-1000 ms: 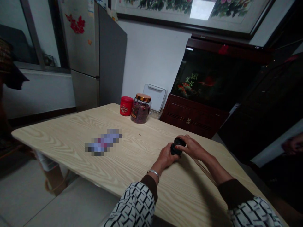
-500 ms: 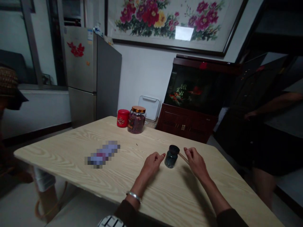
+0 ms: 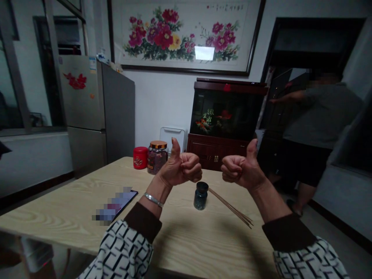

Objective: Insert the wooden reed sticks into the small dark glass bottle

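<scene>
Both of my hands are raised above the wooden table point(image 3: 72, 213) as fists with the thumbs up. My left hand point(image 3: 180, 168) is closed and holds nothing. My right hand point(image 3: 241, 168) is closed too, also with nothing in it. Below and between them a small dark glass bottle point(image 3: 200, 195) with a black cap stands upright on the table. A bundle of thin brown sticks point(image 3: 231, 207) lies on the tabletop just right of the bottle. Neither hand touches the bottle or the sticks.
A phone point(image 3: 116, 204) lies on the table to the left. A red tin point(image 3: 140, 157) and a glass jar point(image 3: 157, 156) with a gold lid stand at the far edge. Behind are a fridge point(image 3: 95, 112) and a fish tank point(image 3: 226, 110). Another person point(image 3: 314, 128) stands at right.
My hands let go of the small bottle, lifted off the table and closed into thumbs-up fists. The camera tilted upward. The person at right came further into view.
</scene>
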The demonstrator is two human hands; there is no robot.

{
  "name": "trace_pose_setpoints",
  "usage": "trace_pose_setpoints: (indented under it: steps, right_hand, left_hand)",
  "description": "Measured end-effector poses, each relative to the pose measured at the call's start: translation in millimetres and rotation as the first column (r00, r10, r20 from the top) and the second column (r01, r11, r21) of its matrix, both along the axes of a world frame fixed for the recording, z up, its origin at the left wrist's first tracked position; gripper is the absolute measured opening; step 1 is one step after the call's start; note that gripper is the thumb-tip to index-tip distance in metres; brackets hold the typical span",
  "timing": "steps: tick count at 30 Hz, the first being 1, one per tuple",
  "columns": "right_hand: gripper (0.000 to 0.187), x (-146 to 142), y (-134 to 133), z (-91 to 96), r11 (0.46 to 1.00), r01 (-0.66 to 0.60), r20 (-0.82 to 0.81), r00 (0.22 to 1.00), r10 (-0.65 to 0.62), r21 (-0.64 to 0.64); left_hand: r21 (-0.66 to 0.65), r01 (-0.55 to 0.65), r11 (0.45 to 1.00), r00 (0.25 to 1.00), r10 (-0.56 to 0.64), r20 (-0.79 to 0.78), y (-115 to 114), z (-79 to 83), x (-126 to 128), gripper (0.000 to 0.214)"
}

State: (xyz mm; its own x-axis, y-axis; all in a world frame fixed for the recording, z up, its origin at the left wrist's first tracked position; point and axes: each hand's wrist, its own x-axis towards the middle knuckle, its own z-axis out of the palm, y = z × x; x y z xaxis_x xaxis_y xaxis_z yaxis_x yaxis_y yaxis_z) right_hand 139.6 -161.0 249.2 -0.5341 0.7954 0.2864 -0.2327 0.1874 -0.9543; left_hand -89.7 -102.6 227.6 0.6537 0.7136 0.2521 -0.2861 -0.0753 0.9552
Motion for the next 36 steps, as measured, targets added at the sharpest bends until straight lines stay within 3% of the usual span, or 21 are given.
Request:
trace_pose_setpoints:
  steps: [3,6,9,15,18,20,21,23,24,25,27,30,32,34,36]
  right_hand:
    - [0.084,-4.6,2.1,-33.5,0.994,-0.103,-0.018,0.995,0.102,-0.042]
    - [0.084,-2.9,8.8,-68.8,0.984,-0.165,-0.043,0.986,0.162,-0.069]
    - [0.084,4.3,15.8,-83.6,0.981,-0.175,-0.058,0.984,0.171,-0.082]
    - [0.082,22.8,25.9,-74.9,0.991,-0.082,-0.025,0.996,0.08,-0.108]
    - [0.074,41.2,35.0,-94.0,0.977,0.199,0.125,0.974,-0.188,-0.083]
    - [0.059,57.4,43.8,-123.4,0.876,0.48,0.331,0.819,-0.469,0.053]
    - [0.051,65.4,48.6,-141.6,0.788,0.591,0.446,0.666,-0.598,0.174]
    - [0.041,78.2,58.3,-178.6,0.632,0.657,0.589,0.338,-0.734,0.41]
    - [0.037,81.7,63.0,-194.2,0.589,0.661,0.62,0.231,-0.749,0.465]
    - [0.036,82.7,67.6,-206.0,0.573,0.659,0.632,0.186,-0.752,0.487]
    - [0.042,76.4,75.8,-214.9,0.593,0.658,0.639,0.216,-0.739,0.464]
    - [0.056,49.2,86.1,-193.5,0.621,0.62,0.627,0.254,-0.737,0.479]
    - [0.061,24.9,93.2,-167.8,0.628,0.511,0.669,0.131,-0.731,0.586]
    - [0.067,1.4,101.6,-144.4,0.658,0.324,0.71,-0.066,-0.702,0.68]
    - [0.07,-16.3,110.3,-128.6,0.71,0.15,0.723,-0.227,-0.652,0.688]
  left_hand:
    - [-0.05,0.216,0.975,0.976,-0.215,0.018,0.9,-27.0,6.3,0.08]
    - [-0.072,0.398,0.914,0.915,-0.391,0.098,5.6,-58.4,12.8,0.079]
    - [-0.074,0.507,0.859,0.854,-0.488,0.181,13.7,-75.5,18.0,0.078]
    - [-0.07,0.482,0.873,0.864,-0.461,0.204,30.9,-76.4,21.6,0.078]
    - [-0.075,0.375,0.924,0.905,-0.348,0.243,41.4,-91.5,20.0,0.074]
    - [-0.14,0.168,0.976,0.956,-0.126,0.266,50.1,-114.0,22.1,0.06]
    - [-0.18,0.024,0.983,0.969,0.021,0.245,54.8,-128.6,25.1,0.052]
    - [-0.178,-0.255,0.95,0.961,0.269,0.062,64.4,-161.3,35.7,0.047]
    - [-0.138,-0.321,0.937,0.947,0.316,-0.052,69.0,-177.9,42.8,0.053]
    - [-0.08,-0.341,0.936,0.936,0.33,-0.125,73.2,-193.4,50.7,0.061]
    - [0.057,-0.37,0.927,0.914,0.374,-0.157,79.8,-218.4,66.2,0.069]
    - [0.227,-0.378,0.898,0.9,0.414,-0.137,83.8,-236.2,82.8,0.072]
    - [0.279,-0.387,0.879,0.886,0.438,-0.153,84.0,-237.4,87.7,0.071]
    - [0.291,-0.378,0.879,0.866,0.447,-0.223,84.7,-235.2,88.9,0.065]
    - [0.295,-0.36,0.885,0.847,0.443,-0.293,86.4,-233.5,88.0,0.057]
